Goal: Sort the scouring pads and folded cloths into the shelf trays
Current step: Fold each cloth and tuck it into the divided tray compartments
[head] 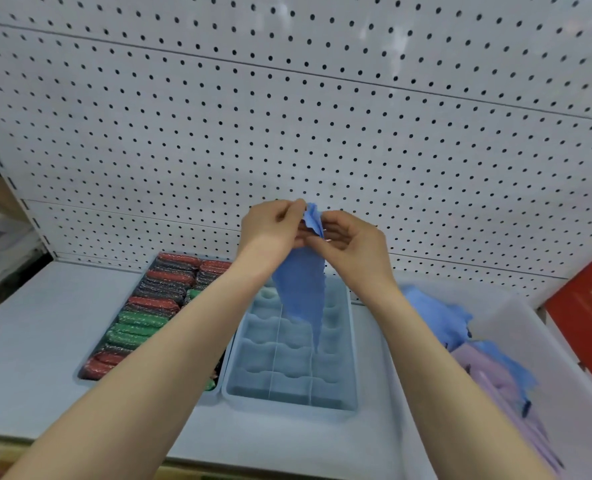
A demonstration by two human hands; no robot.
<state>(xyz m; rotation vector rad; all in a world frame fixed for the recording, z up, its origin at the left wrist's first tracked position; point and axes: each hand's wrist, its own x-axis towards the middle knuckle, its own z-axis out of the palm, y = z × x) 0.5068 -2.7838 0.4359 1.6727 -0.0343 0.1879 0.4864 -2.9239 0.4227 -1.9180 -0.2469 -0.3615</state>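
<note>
Above the shelf [38, 341], an empty tray [232, 382] lies straight below a blue cloth [301, 292], which hangs lengthwise, unfolded. Left hand [270, 230] and right hand [350, 240] each pinch its top edge, grip closed.

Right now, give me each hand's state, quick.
Left hand: pinching the top edge of the blue cloth, which hangs over the empty divided tray.
Right hand: pinching the same top edge.
</note>
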